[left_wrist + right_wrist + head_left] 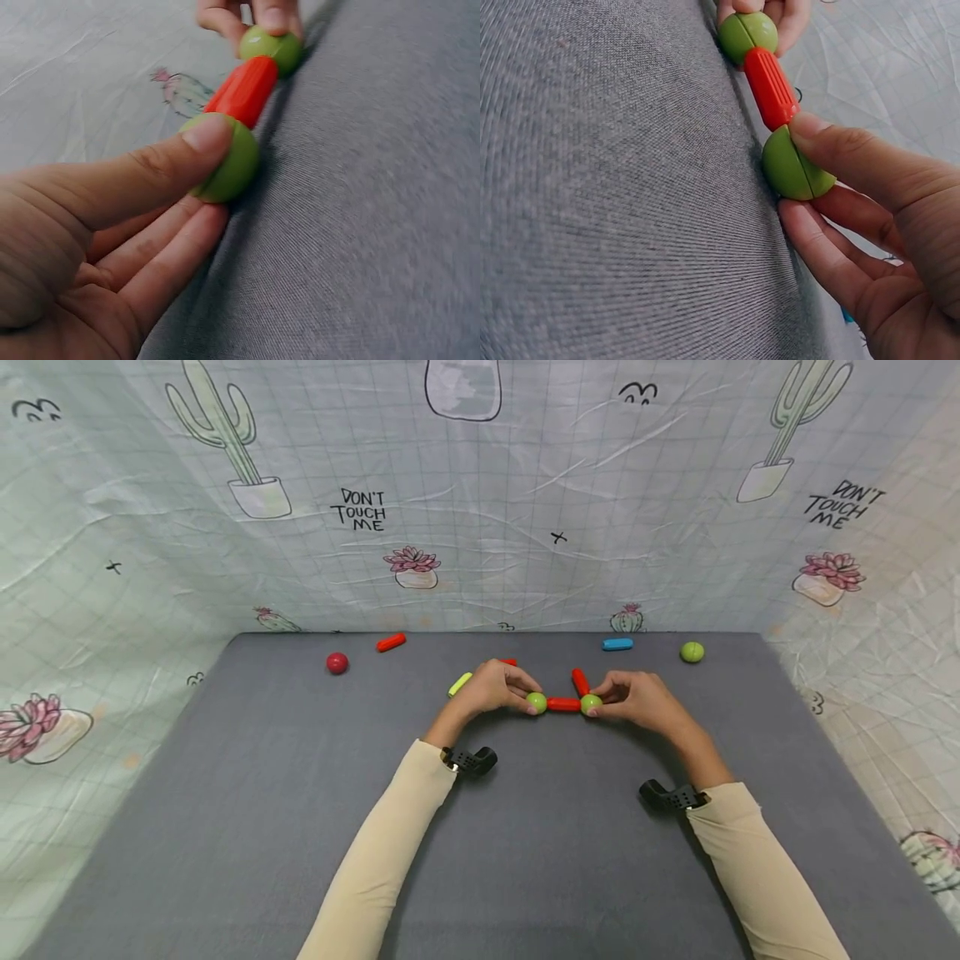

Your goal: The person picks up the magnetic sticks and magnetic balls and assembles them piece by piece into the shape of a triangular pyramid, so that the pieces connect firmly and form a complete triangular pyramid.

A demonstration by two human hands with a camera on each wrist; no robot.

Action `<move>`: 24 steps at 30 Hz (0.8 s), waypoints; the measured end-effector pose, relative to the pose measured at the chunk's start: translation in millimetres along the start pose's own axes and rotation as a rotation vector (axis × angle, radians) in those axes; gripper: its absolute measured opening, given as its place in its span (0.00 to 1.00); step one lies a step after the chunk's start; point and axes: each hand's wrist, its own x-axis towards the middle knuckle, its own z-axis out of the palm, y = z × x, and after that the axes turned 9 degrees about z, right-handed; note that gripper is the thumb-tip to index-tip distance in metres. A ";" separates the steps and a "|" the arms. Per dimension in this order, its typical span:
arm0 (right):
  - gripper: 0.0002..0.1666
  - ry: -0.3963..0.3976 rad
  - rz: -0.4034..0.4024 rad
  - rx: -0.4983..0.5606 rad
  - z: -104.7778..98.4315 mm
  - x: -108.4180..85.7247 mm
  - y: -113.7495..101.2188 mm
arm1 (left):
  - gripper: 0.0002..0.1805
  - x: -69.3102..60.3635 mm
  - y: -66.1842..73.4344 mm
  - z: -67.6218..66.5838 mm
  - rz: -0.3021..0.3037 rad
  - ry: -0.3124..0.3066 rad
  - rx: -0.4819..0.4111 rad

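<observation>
Watching from afar through the head camera, I am seeing a dark gray tabletop [300, 827] filling the lower frame and narrowing toward its far edge. A creased pale sheet [510, 510], printed with a faint grid, is hanging behind it and down both sides, showing a potted cactus print [259, 497] and "DON'T TOUCH ME" lettering [363, 511] at upper left. Just right of center, a person's left hand [497, 686] is pinching a green ball [536, 702] between thumb and fingers, and the right hand [637, 700] is pinching a second green ball [591, 704]; a ridged red rod [563, 704] is bridging the two. Toward the far edge, a red ball [337, 662] is resting left of center, while a blue rod [617, 644] and a third green ball [692, 652] are lying at right.
</observation>
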 end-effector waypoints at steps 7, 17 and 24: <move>0.12 0.002 0.010 0.001 0.6 -0.7 2.3 | 0.18 0.7 1.7 1.1 0.016 -0.011 0.032; 0.12 0.007 0.006 0.008 -0.2 -0.9 -1.9 | 0.18 -1.6 7.5 1.0 0.063 -0.015 0.105; 0.14 -0.008 -0.044 -0.016 0.7 -2.4 2.3 | 0.17 -3.2 4.6 1.7 0.082 0.001 0.156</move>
